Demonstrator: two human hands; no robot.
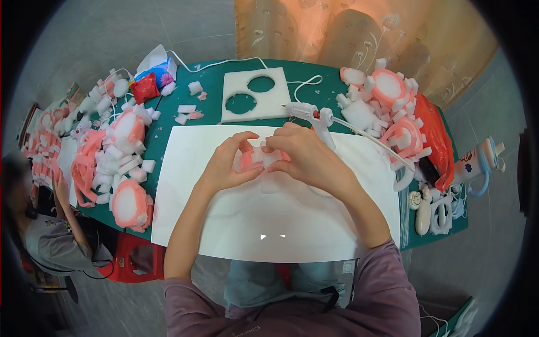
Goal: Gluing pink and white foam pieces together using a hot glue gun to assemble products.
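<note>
Over the white board [185, 219], both my hands close on a small pink and white foam piece [247, 159]. My left hand [227, 165] pinches its left side between thumb and fingers. Curled over the other side, my right hand [309, 157] presses a white foam bit [266, 150] against the pink part, and its fingers hide some of the piece. Just beyond my right hand lies a white hot glue gun [307, 114], its nozzle touching a white foam slab [268, 106] with two round holes.
Pink and white foam parts [387, 92] are heaped at right beside a red plastic bag [432, 132] and a cup [474, 160]. More foam pieces [120, 163] pile up at left. A co-worker [59, 236] sits far left near a red stool [132, 261]. White cords cross the green table [208, 70].
</note>
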